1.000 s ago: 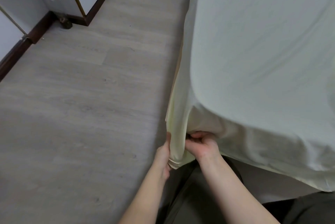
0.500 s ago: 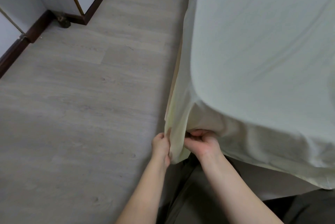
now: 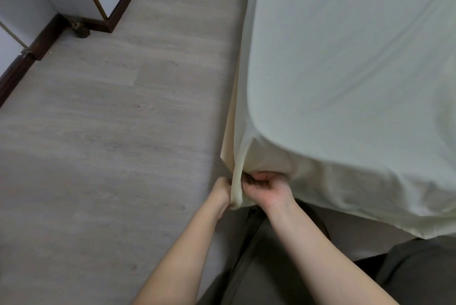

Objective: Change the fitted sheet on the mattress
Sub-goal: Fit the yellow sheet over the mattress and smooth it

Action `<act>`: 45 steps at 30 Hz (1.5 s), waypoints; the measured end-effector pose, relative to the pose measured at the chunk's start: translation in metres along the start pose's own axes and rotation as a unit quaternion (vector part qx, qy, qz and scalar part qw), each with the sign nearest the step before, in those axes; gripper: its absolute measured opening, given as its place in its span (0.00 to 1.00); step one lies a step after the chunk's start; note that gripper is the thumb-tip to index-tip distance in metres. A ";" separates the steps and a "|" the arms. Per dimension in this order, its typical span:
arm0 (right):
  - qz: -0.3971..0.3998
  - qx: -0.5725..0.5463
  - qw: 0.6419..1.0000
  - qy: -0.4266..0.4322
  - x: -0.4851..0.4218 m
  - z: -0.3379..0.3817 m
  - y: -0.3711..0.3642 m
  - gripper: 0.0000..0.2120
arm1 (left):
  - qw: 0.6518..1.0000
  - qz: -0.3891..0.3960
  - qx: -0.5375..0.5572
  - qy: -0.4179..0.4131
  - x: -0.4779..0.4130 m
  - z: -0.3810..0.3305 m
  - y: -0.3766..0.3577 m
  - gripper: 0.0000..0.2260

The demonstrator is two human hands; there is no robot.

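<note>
A smooth, pale cream fitted sheet (image 3: 345, 58) with soft creases lies across the top of the bed and drapes over its rounded near corner. There a gathered fold hangs as a thick rolled ridge. The right hand (image 3: 267, 188) has its fingers curled tight, gripping the bunched cloth under the corner. The left hand (image 3: 220, 193) presses against the fold's other side; its fingers are hidden, so its grip cannot be told. The floor (image 3: 98, 132) is matte grey wood-grain plank, edged by dark brown skirting (image 3: 44, 38).
</note>
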State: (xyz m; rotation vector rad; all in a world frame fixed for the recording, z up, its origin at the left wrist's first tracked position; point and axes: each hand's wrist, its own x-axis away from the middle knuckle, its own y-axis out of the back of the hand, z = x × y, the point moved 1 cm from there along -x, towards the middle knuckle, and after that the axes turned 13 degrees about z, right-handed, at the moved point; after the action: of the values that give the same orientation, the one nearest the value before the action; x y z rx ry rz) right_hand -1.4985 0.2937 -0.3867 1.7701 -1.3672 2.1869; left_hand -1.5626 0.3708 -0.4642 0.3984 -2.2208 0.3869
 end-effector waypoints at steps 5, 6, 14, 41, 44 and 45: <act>0.020 0.155 0.987 -0.033 0.006 0.013 0.027 0.15 | 0.956 -0.148 -0.218 -0.131 0.027 0.021 0.009 0.14; 0.016 0.206 0.978 -0.034 0.006 0.020 0.035 0.12 | 0.968 -0.135 -0.140 -0.161 0.035 0.026 0.009 0.19; -0.084 0.286 0.954 0.020 0.022 0.086 0.085 0.01 | 0.987 -0.024 0.000 -0.158 0.050 0.029 -0.008 0.23; 0.047 0.075 0.994 0.070 0.037 0.050 0.056 0.11 | 0.934 -0.222 0.178 -0.217 0.043 0.014 -0.009 0.07; 0.041 0.068 0.996 0.046 0.035 0.050 0.052 0.10 | 0.943 -0.158 0.191 -0.222 0.049 0.010 -0.017 0.13; 0.038 0.060 0.997 0.039 0.034 0.051 0.049 0.10 | 0.946 -0.148 0.194 -0.216 0.050 0.008 -0.019 0.15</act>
State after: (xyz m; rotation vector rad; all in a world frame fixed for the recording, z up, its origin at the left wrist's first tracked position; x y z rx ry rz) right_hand -1.4953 0.2151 -0.3905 1.6745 -1.3345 2.3989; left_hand -1.5905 0.3430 -0.4270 1.1047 -2.4451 0.6225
